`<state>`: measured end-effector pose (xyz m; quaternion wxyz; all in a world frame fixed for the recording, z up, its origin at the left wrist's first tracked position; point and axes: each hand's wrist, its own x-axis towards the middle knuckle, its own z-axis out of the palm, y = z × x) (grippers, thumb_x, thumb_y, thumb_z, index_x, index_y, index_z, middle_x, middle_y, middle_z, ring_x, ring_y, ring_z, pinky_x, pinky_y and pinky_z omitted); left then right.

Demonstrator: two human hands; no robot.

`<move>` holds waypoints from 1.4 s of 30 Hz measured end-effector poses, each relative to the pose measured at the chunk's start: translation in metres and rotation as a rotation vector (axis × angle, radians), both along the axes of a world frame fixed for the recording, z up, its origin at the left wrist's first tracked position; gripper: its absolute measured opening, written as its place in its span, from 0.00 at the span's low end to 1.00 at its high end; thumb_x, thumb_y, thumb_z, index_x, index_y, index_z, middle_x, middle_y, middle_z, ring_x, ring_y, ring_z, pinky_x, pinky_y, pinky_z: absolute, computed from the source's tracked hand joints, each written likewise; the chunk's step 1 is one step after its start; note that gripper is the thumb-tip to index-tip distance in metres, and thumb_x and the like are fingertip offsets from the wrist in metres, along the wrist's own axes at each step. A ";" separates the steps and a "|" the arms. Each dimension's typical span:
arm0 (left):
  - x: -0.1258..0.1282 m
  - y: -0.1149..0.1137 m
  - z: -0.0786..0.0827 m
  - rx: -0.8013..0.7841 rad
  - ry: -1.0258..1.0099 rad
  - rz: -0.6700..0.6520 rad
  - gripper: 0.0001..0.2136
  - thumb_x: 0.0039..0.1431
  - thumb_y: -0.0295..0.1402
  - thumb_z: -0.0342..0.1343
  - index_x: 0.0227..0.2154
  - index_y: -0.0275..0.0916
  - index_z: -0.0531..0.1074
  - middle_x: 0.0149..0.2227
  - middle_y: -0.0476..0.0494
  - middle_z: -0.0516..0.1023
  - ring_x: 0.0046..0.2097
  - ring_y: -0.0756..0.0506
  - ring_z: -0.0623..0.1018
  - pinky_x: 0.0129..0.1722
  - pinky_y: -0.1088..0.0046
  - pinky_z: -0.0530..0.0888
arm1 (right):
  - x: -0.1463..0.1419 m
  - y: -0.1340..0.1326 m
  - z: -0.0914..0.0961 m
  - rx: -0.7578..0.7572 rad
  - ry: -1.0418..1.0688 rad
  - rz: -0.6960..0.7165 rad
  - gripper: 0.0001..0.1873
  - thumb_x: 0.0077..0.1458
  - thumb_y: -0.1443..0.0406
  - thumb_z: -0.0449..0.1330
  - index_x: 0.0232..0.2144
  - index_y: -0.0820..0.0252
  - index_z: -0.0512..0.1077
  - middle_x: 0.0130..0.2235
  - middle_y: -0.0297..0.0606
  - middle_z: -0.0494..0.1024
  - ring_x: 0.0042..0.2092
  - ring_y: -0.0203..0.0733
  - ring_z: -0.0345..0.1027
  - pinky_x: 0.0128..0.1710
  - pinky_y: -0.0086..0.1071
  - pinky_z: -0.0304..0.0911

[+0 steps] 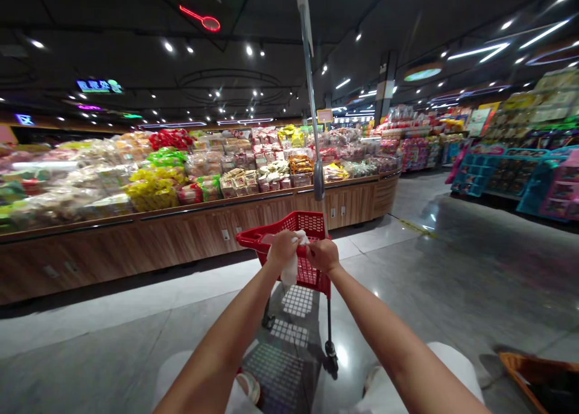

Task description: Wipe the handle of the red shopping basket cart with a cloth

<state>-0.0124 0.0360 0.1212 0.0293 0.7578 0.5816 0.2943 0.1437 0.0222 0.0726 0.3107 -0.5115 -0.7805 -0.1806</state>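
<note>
A red plastic shopping cart [312,221] with a perforated basket stands right in front of me. My left hand [283,248] is closed at the cart's handle, with a crumpled white cloth or thin bag [290,273] in its grip; part of it hangs below the fingers. Close beside it, my right hand [322,255] is closed around the right part of the red handle [301,252]. The fingertips of both hands are partly hidden. Both arms reach forward.
A long wood-panelled counter [271,215] piled with packaged foods runs across ahead. A metal pole [310,82] rises behind the cart. Blue display racks [479,173] stand at right. An orange-rimmed container [520,372] sits at lower right. Grey shiny floor [407,281] lies between.
</note>
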 end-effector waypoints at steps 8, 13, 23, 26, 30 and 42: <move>-0.101 0.014 0.016 -0.047 -0.007 0.303 0.13 0.57 0.34 0.53 0.38 0.34 0.79 0.40 0.36 0.80 0.42 0.41 0.77 0.40 0.70 0.69 | 0.014 -0.004 -0.004 0.048 -0.010 0.091 0.18 0.56 0.61 0.49 0.25 0.59 0.77 0.25 0.38 0.78 0.26 0.36 0.66 0.29 0.30 0.48; -0.108 -0.009 0.001 0.037 0.025 0.338 0.15 0.58 0.41 0.50 0.39 0.40 0.78 0.41 0.40 0.80 0.43 0.43 0.77 0.43 0.71 0.69 | 0.035 0.012 -0.009 0.051 -0.037 0.169 0.16 0.55 0.62 0.51 0.33 0.57 0.78 0.27 0.37 0.79 0.29 0.37 0.68 0.32 0.30 0.52; -0.035 -0.036 -0.005 0.073 0.091 0.211 0.15 0.60 0.39 0.48 0.33 0.37 0.77 0.36 0.39 0.80 0.39 0.43 0.77 0.41 0.69 0.69 | 0.010 0.005 0.034 0.064 -0.003 0.290 0.17 0.61 0.64 0.50 0.50 0.57 0.70 0.54 0.42 0.70 0.54 0.41 0.62 0.56 0.36 0.51; -0.025 -0.036 0.000 0.017 0.079 0.072 0.12 0.58 0.36 0.50 0.33 0.38 0.78 0.36 0.41 0.81 0.39 0.44 0.78 0.41 0.71 0.69 | -0.025 0.000 0.037 -0.074 0.025 0.292 0.17 0.64 0.61 0.47 0.48 0.56 0.71 0.47 0.39 0.76 0.49 0.38 0.66 0.52 0.33 0.54; -0.042 -0.035 -0.003 -0.082 -0.013 -0.096 0.12 0.56 0.39 0.53 0.36 0.42 0.79 0.38 0.46 0.81 0.40 0.45 0.78 0.42 0.72 0.70 | -0.017 0.005 0.033 -0.190 0.013 0.295 0.18 0.64 0.61 0.46 0.39 0.55 0.76 0.42 0.35 0.79 0.45 0.36 0.70 0.48 0.30 0.56; -0.086 -0.002 -0.064 -0.114 -0.369 0.119 0.11 0.54 0.38 0.55 0.34 0.38 0.77 0.37 0.45 0.81 0.40 0.46 0.78 0.42 0.72 0.72 | 0.026 -0.002 0.040 -0.276 -0.034 0.239 0.14 0.59 0.65 0.52 0.34 0.56 0.78 0.41 0.37 0.80 0.43 0.39 0.72 0.50 0.33 0.57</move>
